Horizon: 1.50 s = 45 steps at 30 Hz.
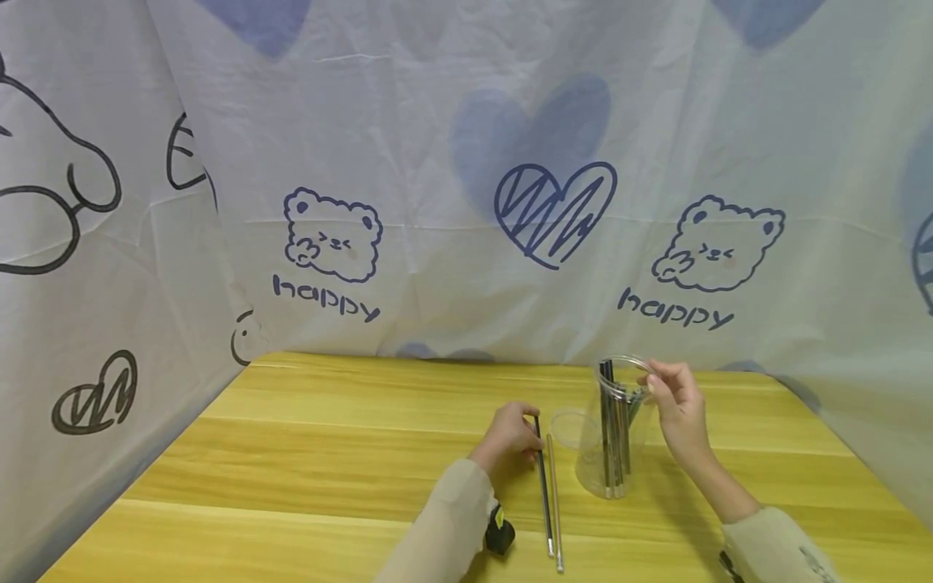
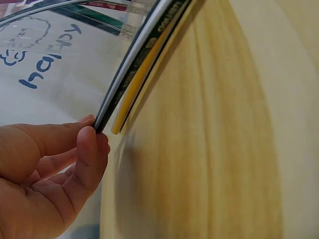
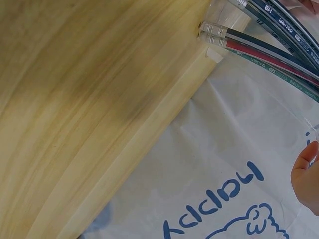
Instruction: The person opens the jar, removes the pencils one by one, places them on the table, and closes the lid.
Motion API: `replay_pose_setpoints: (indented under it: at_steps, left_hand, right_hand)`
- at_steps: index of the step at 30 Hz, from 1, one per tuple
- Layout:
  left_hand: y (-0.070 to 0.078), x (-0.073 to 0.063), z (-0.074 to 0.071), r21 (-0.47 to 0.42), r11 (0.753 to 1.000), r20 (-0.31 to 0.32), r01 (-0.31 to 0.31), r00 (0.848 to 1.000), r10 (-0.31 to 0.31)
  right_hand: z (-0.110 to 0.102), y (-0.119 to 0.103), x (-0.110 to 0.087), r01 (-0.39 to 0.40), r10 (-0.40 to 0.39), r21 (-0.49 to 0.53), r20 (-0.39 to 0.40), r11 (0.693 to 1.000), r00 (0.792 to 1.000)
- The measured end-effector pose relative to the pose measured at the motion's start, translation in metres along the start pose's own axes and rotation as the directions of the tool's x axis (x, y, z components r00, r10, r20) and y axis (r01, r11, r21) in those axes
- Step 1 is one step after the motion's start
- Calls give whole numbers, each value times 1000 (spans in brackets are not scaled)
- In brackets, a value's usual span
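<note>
My left hand [image 1: 513,431] pinches the far end of a dark pencil [image 1: 545,494] between thumb and fingertips. In the left wrist view that dark green pencil [image 2: 130,69] bears pale lettering, and a yellow pencil [image 2: 134,85] lies close beside it. Both slant along the table, their ferruled eraser ends towards me. To the right stands a clear plastic cup [image 1: 585,470] with several pencils [image 1: 614,445] inside. My right hand [image 1: 681,413] grips this cup's rim from the right. Eraser ends of the cup's pencils [image 3: 271,55] point down at its base in the right wrist view.
A clear round lid-like disc [image 1: 572,413] lies on the wooden table [image 1: 291,453], left of and behind the cup. A white printed cloth [image 1: 437,162] hangs behind the table and along its left side.
</note>
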<state>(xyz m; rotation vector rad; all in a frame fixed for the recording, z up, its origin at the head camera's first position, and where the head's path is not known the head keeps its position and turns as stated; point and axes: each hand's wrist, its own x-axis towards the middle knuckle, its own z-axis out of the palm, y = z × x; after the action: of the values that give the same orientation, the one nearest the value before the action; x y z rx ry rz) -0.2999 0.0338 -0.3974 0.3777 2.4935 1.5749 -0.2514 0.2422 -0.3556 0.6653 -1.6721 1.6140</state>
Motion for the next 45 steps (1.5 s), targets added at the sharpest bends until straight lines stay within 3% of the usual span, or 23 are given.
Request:
replay_pose_setpoints:
  at_steps: [10, 38, 45]
  left_hand:
    - [0, -1, 4, 27, 1000, 40, 7, 999, -8]
    - [-4, 2, 13, 13, 998, 15, 53, 998, -54]
    - [-2, 0, 13, 11, 998, 6, 66, 998, -66]
  right_hand:
    - [-1, 0, -1, -4, 4, 7, -7, 1000, 1000]
    - [-1, 2, -2, -4, 3, -42, -18, 999, 1000]
    - [5, -9, -1, -8, 7, -30, -23, 1000, 1000]
